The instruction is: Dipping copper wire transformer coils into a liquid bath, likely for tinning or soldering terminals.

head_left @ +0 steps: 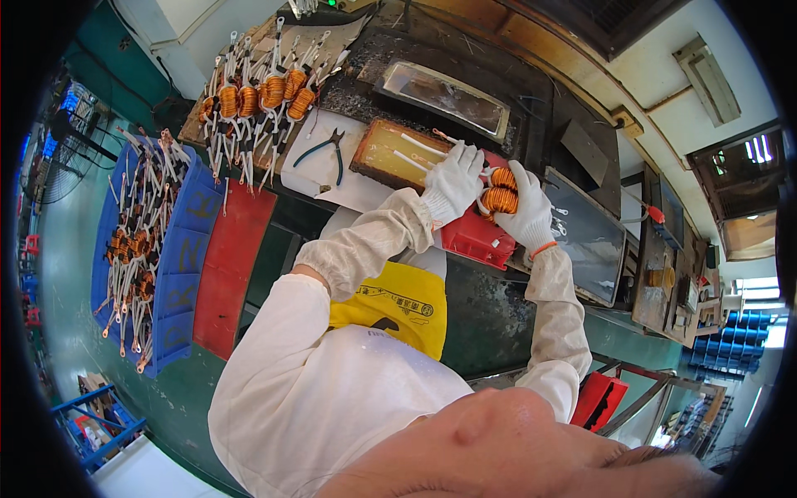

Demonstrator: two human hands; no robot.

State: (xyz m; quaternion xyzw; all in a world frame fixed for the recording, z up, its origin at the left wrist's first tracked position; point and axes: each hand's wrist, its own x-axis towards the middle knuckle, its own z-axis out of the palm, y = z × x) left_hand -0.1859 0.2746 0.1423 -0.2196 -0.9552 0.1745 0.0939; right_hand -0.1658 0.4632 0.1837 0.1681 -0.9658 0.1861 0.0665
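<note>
Both my hands wear white gloves. My right hand point(528, 211) is closed round a copper-wire coil point(500, 200), its thumb and fingers on the coil's right side. My left hand point(453, 183) is closed beside the coil, over its white-sleeved leads point(413, 158). The leads stick out to the left, past my left fingers, above a shallow yellowish tray point(365, 151). Where exactly the left fingertips grip is hidden. Below the coil stands a red plastic bin point(479, 241). Left of the tray, cutting pliers with dark blue handles point(339, 156) lie partly spread on a white sheet point(309, 170).
Several coils with white leads point(272, 90) are heaped at the bench's back left. A blue crate point(184, 266) of more coils stands at the left beside a red board point(232, 257). A rectangular metal-rimmed pan point(444, 95) sits behind the tray, and a grey metal panel point(594, 241) lies at right.
</note>
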